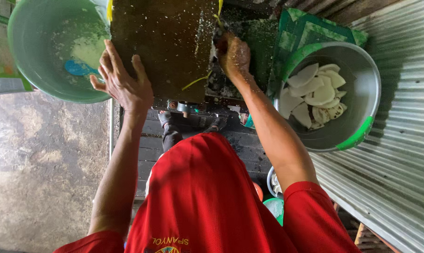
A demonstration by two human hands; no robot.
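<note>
Both hands at the dark grating block, white pieces waiting in the metal basin.

My left hand (123,84) lies flat on the dark block (165,42), fingers spread wide, gripping nothing. My right hand (233,54) is curled at the block's far edge; whether it holds a piece I cannot tell. The green bowl (39,70), with white gratings and a blue scoop (78,69), sits just beside my left hand. White coconut pieces (315,93) lie in the metal basin (361,122) near my right forearm.
</note>
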